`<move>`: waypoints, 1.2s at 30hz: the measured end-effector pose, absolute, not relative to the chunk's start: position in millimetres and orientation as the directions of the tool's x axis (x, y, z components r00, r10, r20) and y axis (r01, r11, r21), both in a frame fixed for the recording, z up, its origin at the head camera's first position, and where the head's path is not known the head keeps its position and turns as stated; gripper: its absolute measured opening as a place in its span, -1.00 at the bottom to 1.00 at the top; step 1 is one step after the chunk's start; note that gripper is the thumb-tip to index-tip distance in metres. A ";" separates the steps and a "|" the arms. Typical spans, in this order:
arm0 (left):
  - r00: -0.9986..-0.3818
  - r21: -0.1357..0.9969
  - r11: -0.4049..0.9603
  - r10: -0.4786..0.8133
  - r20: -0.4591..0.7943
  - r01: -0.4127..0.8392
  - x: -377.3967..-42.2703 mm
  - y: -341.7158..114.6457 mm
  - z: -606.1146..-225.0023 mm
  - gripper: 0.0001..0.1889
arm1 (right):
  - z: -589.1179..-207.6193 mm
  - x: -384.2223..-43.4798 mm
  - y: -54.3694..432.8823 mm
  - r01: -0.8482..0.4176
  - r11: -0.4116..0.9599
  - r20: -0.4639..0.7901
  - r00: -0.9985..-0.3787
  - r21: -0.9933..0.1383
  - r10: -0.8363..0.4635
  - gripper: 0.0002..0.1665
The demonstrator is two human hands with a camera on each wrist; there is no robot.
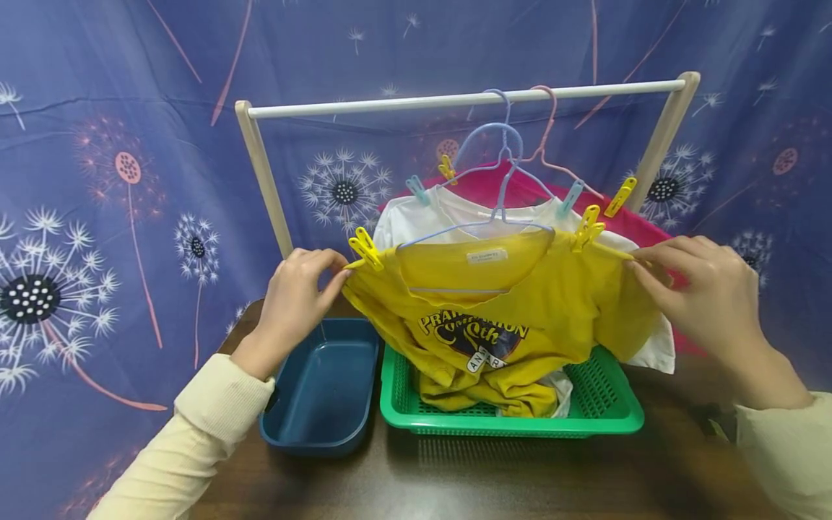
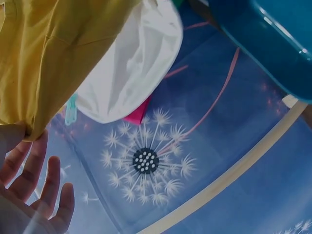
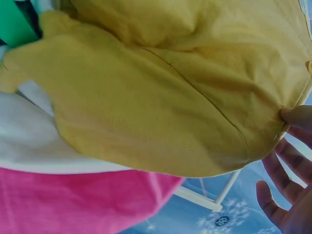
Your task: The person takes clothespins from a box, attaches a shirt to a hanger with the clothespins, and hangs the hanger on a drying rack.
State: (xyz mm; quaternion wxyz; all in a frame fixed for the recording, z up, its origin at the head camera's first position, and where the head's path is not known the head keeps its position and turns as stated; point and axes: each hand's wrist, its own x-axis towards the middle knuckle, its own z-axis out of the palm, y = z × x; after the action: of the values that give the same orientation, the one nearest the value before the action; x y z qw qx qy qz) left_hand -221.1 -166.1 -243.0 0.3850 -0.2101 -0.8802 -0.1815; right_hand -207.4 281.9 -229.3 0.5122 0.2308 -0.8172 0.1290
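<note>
A yellow T-shirt (image 1: pixel 494 303) with dark lettering hangs on a light blue hanger (image 1: pixel 503 195), held there by yellow clothespins (image 1: pixel 365 249) at both shoulders. Its lower part slumps into the green basket (image 1: pixel 513 425). My left hand (image 1: pixel 292 300) pinches the shirt's left-side shoulder edge between thumb and index finger, other fingers spread in the left wrist view. The opposite sleeve edge is pinched by my right hand (image 1: pixel 705 289). Behind it hang a white shirt (image 1: pixel 406 220) with light blue clothespins and a magenta garment (image 1: pixel 650 227).
A white rod (image 1: pixel 390 105) on wooden posts (image 1: pixel 266 180) carries a blue hanger and a pink hanger (image 1: pixel 548 126). Left of the basket stands a dark blue bin (image 1: pixel 325 390) on the brown table (image 1: pixel 442 484). A dandelion-print cloth (image 1: pixel 162 72) hangs behind.
</note>
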 end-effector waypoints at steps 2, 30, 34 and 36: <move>-0.612 0.168 0.844 0.219 0.760 0.510 -223.7 -167.1 -236.0 -0.90 | -220.7 -208.3 280.2 -0.498 0.867 0.895 -0.372 0.032 -0.246 -0.83; -0.727 0.386 0.856 -0.018 0.687 0.344 -289.3 -182.9 -176.6 -0.77 | -147.2 -253.0 241.0 -0.434 0.893 0.823 -0.546 -0.116 -0.159 -0.80; -0.756 0.408 0.866 -0.055 0.652 0.289 -297.3 -182.9 -177.1 -0.74 | -143.7 -259.3 234.6 -0.413 0.904 0.815 -0.558 -0.108 -0.157 -0.79; -0.767 0.410 0.873 -0.069 0.638 0.263 -300.4 -182.9 -178.1 -0.74 | -142.6 -261.7 232.0 -0.406 0.908 0.807 -0.569 -0.107 -0.160 -0.79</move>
State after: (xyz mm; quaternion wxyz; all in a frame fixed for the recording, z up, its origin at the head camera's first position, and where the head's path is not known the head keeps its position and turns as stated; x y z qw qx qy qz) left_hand -300.4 -182.9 -178.1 0.3373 -0.0535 -0.9072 -0.2458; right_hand -261.7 232.0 -142.6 0.4351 0.1617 -0.8744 0.1414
